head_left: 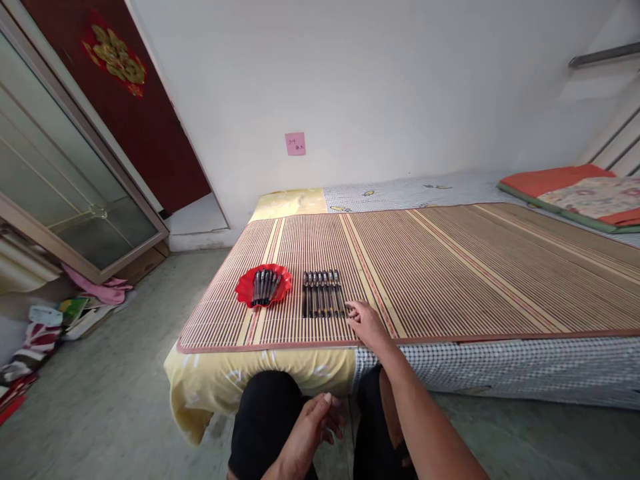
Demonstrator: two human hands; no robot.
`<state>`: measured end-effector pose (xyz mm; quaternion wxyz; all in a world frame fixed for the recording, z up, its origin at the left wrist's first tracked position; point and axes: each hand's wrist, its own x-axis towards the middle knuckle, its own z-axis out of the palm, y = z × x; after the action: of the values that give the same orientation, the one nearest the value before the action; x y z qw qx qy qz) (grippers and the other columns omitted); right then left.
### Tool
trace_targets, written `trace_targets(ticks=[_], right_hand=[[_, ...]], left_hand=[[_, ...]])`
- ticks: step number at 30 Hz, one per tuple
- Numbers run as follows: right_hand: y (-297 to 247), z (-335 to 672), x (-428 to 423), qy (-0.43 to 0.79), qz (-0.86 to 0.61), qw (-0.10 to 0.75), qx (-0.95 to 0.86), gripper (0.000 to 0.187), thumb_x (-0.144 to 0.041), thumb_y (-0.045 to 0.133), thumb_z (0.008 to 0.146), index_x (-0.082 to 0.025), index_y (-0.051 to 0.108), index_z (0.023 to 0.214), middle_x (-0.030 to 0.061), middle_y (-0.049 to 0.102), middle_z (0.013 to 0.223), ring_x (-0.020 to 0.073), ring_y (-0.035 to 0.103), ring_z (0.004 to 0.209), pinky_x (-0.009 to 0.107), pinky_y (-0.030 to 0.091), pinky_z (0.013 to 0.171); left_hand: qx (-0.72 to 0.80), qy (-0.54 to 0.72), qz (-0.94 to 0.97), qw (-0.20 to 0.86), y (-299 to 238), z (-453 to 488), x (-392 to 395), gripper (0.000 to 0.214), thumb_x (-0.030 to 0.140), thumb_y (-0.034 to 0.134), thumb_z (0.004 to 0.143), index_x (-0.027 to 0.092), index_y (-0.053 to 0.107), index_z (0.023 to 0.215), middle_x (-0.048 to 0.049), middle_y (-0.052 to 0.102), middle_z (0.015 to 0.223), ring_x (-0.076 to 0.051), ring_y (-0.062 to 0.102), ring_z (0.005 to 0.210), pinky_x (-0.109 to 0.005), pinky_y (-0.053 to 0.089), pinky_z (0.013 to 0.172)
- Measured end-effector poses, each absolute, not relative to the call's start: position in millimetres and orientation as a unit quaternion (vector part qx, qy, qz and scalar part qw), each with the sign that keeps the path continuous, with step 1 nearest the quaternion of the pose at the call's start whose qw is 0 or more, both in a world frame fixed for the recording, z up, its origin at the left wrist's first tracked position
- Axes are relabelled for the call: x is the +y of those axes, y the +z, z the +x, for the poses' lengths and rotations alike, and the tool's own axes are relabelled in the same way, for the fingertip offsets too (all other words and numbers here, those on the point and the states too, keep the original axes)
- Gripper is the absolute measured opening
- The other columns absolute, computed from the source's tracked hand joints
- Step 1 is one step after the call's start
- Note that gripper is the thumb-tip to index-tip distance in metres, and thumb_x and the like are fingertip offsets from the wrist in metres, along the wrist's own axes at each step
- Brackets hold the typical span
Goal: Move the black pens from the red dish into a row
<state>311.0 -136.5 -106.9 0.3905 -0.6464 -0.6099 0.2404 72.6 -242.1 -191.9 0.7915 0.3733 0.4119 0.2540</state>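
Note:
Several black pens (321, 294) lie side by side in a row on the striped bamboo mat (430, 280). Just right of this row is my right hand (367, 323), its fingers reaching toward the last pen, slightly apart and with nothing seen in them. To the left of the row sits a red dish with a wavy rim (241, 293), holding more black pens (265, 285) in a loose bunch. My left hand (319, 420) hangs between the knees in front of the bed, fingers loosely bent and apart, holding nothing visible.
The mat covers a bed with a yellow and checked sheet (300, 363). Folded orange and floral bedding (575, 190) lies at the far right. A pink note (295, 143) is on the wall. At left stand a glass-panelled door (75, 167) and piled cloths (45, 333) on the floor.

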Motion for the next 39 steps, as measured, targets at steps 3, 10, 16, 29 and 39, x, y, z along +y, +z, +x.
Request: trace_targets(ticks=[3,10,16,29,39], right_hand=[[-104,312,-140,0.235,-0.648,0.387,-0.613,0.042,-0.008,0.056,0.082,-0.018,0.066,0.122,0.0080,0.064,0.106,0.0166,0.066,0.087,0.030,0.056,0.079],[-100,307,-141,0.229,-0.653,0.374,-0.618,0.037,-0.013,0.061,0.084,-0.019,0.067,0.120,0.0084,0.063,0.109,0.0185,0.066,0.090,0.031,0.056,0.081],[-99,303,-143,0.222,-0.643,0.359,-0.639,0.033,-0.017,0.057,0.089,-0.022,0.067,0.120,0.0090,0.061,0.118,0.0202,0.065,0.094,0.037,0.054,0.087],[-73,279,-177,0.185,-0.603,0.392,-0.669,0.023,-0.024,0.042,0.098,-0.020,0.064,0.089,0.0063,0.064,0.087,0.0188,0.061,0.081,0.028,0.047,0.076],[-154,210,-274,0.312,-0.583,-0.074,-0.746,0.036,-0.002,0.056,0.078,-0.013,0.075,0.108,0.0176,0.077,0.105,0.0286,0.073,0.098,0.028,0.049,0.075]], left_hand=[[0.411,0.263,0.375,0.788,-192,73,-243,0.065,0.077,0.067,0.074,0.015,0.063,0.093,-0.0040,0.071,0.071,-0.013,0.063,0.053,-0.021,0.034,0.046],[0.427,0.270,0.368,0.781,-194,76,-244,0.068,0.080,0.069,0.068,0.015,0.063,0.090,-0.0039,0.070,0.068,-0.013,0.062,0.050,-0.021,0.034,0.044],[0.434,0.274,0.373,0.773,-192,78,-244,0.071,0.082,0.069,0.065,0.015,0.063,0.088,-0.0045,0.070,0.066,-0.014,0.061,0.048,-0.022,0.032,0.042],[0.439,0.272,0.378,0.768,-201,79,-244,0.069,0.081,0.069,0.065,0.016,0.064,0.087,-0.0043,0.070,0.067,-0.014,0.061,0.048,-0.021,0.031,0.041],[0.521,0.323,0.436,0.659,-204,73,-237,0.074,0.096,0.057,0.055,0.024,0.040,0.050,0.0067,0.036,0.038,-0.008,0.031,0.033,-0.025,0.023,0.040]])
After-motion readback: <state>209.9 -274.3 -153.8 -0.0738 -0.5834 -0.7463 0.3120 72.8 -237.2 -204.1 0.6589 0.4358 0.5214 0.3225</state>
